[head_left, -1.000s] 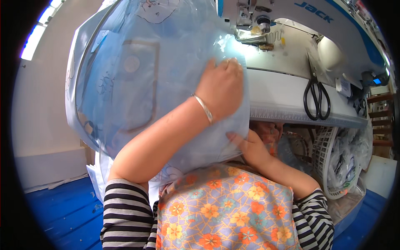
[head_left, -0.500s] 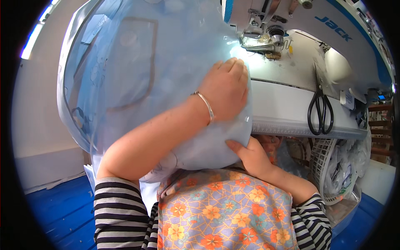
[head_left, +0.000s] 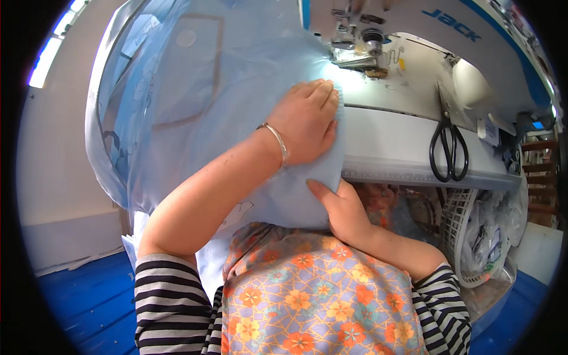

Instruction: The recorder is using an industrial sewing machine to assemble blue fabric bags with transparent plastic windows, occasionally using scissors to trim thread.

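A large sheet of pale blue, thin fabric (head_left: 236, 77) spreads over the left of the sewing table and hangs down to my lap. Its right edge runs up to the lit presser foot of a white and blue sewing machine (head_left: 355, 62). Flat on that edge, just in front of the presser foot, lies my left hand (head_left: 305, 121), fingers stretched out together and pressing the cloth. Lower down, my right hand (head_left: 340, 207) grips the same edge, thumb on top; its other fingers are hidden underneath.
Black-handled scissors (head_left: 448, 148) lie on the table right of the machine's needle area. A ruler strip (head_left: 414, 176) follows the table's front edge. Below stands a white plastic basket (head_left: 455, 236) with clear plastic wrapping. A patterned apron (head_left: 319, 296) covers my lap.
The whole view has shifted a little, so the machine and scissors appear farther left and higher. Both hands keep their places on the fabric edge; the right one is slightly closer to the machine.
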`<state>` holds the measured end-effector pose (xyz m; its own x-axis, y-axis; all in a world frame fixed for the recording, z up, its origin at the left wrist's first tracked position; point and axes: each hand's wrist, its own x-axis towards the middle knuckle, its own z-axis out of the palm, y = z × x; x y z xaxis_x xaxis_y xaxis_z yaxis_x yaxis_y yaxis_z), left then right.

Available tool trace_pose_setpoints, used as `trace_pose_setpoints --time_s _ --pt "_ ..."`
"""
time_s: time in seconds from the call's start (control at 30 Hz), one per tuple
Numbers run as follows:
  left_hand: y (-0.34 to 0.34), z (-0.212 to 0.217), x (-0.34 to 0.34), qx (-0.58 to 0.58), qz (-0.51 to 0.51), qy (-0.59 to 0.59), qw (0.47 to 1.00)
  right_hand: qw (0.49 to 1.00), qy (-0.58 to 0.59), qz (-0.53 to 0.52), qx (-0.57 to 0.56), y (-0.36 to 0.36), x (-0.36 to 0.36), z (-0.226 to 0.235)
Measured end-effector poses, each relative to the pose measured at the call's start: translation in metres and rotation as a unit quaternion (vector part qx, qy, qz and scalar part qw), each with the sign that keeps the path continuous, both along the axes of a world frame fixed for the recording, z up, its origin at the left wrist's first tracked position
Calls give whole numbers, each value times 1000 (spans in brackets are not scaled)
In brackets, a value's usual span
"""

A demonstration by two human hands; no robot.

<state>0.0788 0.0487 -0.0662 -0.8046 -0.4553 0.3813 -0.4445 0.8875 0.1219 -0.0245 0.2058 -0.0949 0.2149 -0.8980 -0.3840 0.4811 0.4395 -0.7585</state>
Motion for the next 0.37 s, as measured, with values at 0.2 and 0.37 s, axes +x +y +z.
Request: trace_pose_setpoints --time_s 0.2,0.37 --pt "71 6 -5 41 87 -28 995 929 292 90 -206 23 -52 -24" --pt "67 -22 18 21 141 10 990 956 275 -35 -100 90 -178 -10"
